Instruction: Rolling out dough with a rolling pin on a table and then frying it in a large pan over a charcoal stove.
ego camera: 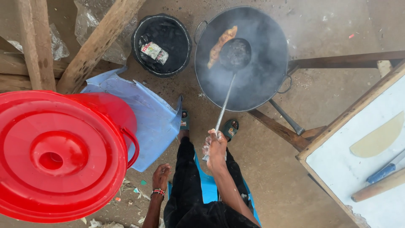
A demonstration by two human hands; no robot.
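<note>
So the right hand (216, 145) has its fingers wrapped around the end of a long metal skimmer (225, 101), with what looks like a bit of clear plastic bunched around the grip. The round mesh head sits down in the big black wok (261, 80), right beside a folded, browned piece of fried dough (221, 45) near the wok's far-left rim. Lots of steam or smoke coming up.

The skimmer looks stiff and light, but with that long shaft anything on the head will feel heavier, so gripping at the very end like that makes sense, well away from the heat. I'd guess the dough is greasy, slippery and a bit floppy, so better scooped from under than poked.

The left hand (161, 176) hangs loose by the leg, fingers relaxed, holding nothing. A red lid (55, 156) and a black pot (162, 44) are off to the left.
</note>
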